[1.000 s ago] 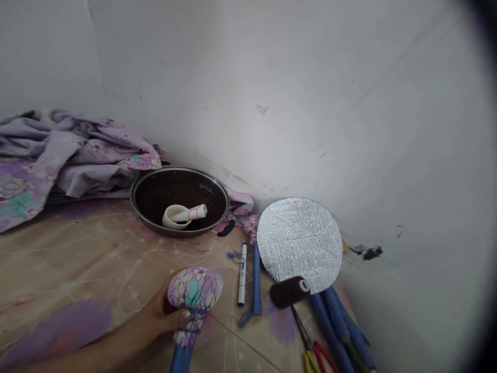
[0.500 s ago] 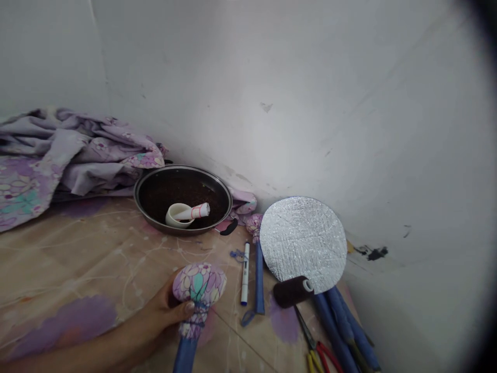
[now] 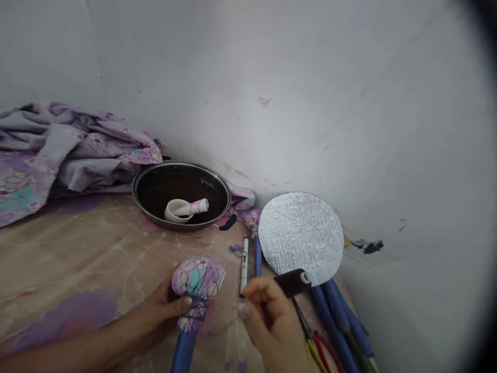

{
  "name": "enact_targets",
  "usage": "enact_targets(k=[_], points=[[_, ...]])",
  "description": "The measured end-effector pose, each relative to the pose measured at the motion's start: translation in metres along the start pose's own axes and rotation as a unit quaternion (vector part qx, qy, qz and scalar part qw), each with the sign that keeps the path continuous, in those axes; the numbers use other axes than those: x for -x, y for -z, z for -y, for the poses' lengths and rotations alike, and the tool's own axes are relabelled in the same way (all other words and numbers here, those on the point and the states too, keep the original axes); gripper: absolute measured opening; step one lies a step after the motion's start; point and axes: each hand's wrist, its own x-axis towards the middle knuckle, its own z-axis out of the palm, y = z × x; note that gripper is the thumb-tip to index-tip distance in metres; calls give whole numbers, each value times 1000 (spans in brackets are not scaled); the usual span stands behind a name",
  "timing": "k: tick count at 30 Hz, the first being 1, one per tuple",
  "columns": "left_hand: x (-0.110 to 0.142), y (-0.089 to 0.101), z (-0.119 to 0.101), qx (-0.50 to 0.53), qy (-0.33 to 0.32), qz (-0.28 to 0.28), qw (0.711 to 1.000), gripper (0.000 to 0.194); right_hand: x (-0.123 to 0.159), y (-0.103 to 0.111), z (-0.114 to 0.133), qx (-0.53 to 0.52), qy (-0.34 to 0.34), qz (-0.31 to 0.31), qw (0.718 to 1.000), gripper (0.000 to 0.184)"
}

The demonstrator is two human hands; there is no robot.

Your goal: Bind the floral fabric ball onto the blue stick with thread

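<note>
One hand (image 3: 157,305) partly hides a floral cloth bundle (image 3: 199,280).

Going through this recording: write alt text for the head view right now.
The left hand grips a floral fabric bundle tied onto a blue tube, while the right hand sits beside a dark brown thread spool. A marker, a round silver disc and a dark pan lie nearby on a mottled tan surface.

A rounded bundle of floral lilac cloth (image 3: 199,280), tied with blue thread onto a blue fabric tube (image 3: 182,352), is held upright by the left hand (image 3: 159,308), to the left of the round foil disc (image 3: 301,233). A dark brown thread spool (image 3: 291,282) is lying at the disc's lower edge, just beside the right hand (image 3: 272,321).
</note>
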Motion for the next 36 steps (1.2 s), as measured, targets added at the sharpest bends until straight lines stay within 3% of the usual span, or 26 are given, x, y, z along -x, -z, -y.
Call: enact_targets(k=[3, 6, 9, 12, 17, 24, 29, 36], points=[[4, -5, -6, 8, -13, 7, 1000, 84, -31, -29, -17, 55, -24, 16, 998, 36], [8, -8, -10, 12, -22, -7, 1000, 81, -42, -41, -33, 104, -52, 32, 993, 39], [10, -9, -12, 6, -22, -10, 1000, 73, -43, -42, -42, 60, -89, 127, 986, 58], [11, -9, -14, -9, -16, -2, 1000, 77, -45, -38, -41, -10, -105, 212, 971, 64], [10, -9, -15, -14, -17, -5, 1000, 90, -49, -33, -39, 51, -97, 191, 976, 67], [10, -5, -13, -3, 8, 5, 1000, 84, -51, -39, -42, 15, -104, 186, 977, 77], [9, -2, -12, -2, 6, 11, 1000, 76, -54, -37, -50, -5, -90, 193, 977, 74], [10, 1, -17, 13, 30, 35, 999, 65, -51, -27, -45, -18, -84, 158, 984, 73]])
